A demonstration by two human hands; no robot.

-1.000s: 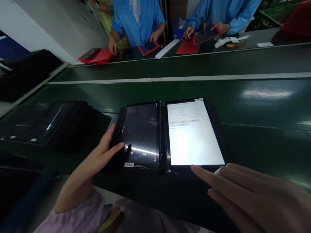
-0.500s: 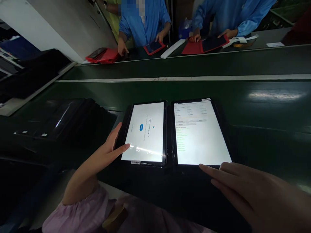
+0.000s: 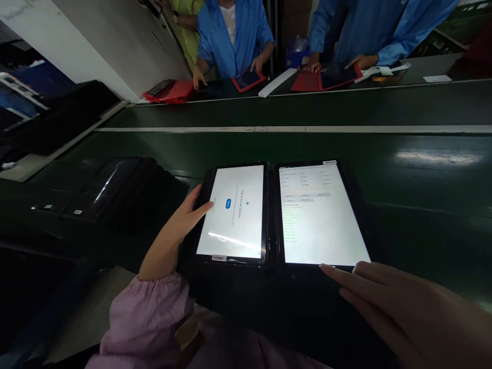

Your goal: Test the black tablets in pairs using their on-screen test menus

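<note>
On the left tablet (image 3: 240, 225), left fingers (image 3: 208, 206) rest parted.

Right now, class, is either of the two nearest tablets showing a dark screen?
No, the left tablet and the right tablet both show brightly lit pages with text.

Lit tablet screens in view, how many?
2. One on the left tablet, with the left hand at its left edge; one on the right tablet, with the right hand at its near edge. Any inside the dark stack would be hidden.
</note>
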